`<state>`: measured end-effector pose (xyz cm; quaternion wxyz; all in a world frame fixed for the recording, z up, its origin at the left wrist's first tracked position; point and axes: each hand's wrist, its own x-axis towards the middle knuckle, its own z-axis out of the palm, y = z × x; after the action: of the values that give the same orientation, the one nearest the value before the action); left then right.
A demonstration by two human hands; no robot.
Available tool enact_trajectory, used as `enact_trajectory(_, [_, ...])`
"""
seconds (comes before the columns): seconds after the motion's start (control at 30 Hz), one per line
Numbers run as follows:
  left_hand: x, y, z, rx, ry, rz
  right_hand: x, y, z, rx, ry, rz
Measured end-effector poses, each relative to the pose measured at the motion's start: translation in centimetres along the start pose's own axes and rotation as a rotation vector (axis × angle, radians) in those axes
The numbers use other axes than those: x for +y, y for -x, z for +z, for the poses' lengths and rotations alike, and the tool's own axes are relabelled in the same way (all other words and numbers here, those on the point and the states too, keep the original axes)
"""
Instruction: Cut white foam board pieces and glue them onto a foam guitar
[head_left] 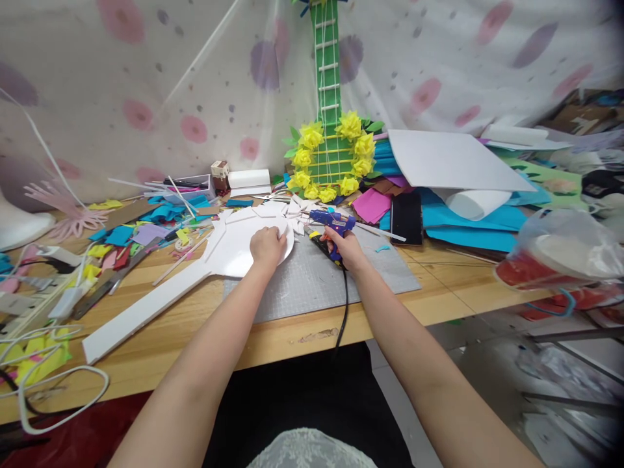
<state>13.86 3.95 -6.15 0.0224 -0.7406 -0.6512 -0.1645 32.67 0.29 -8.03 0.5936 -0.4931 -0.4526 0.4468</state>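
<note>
A white guitar-shaped foam board [234, 240] lies on the table, its long neck pointing toward the near left. Upright strips run along part of its edge. My left hand [268, 247] is closed at the right rim of its round body; the fingertips are partly hidden. My right hand [344, 246] grips a blue hot glue gun [331, 220], its nozzle turned left toward the white scraps [298, 213]. A black cord [345, 305] hangs from the gun's handle over the table edge. Under both hands is a grey cutting mat [292, 292].
A green paper guitar [329, 97] with yellow flowers stands against the curtain. Colourful scraps [121, 234], a metal ruler [117, 276] and a power strip [36, 302] lie left. White sheets [453, 156], blue paper [468, 218], a black phone-like slab [406, 218] and a bagged red cup [531, 263] are right.
</note>
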Motion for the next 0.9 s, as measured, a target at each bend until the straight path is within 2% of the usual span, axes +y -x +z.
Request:
enact_trajectory(0.23, [0.15,0.02,0.26,-0.029,0.031,-0.03,0.18,-0.07,-0.06,-0.006,0.003,-0.002])
enact_trajectory(0.37, [0.31,0.16,0.14,0.002,0.066,-0.044,0.01,0.01,-0.01,-0.002,-0.003,0.004])
enact_trajectory(0.9, [0.7,0.09,0.21,-0.034,0.02,0.003,0.1,0.02,0.01,-0.008,-0.005,-0.009])
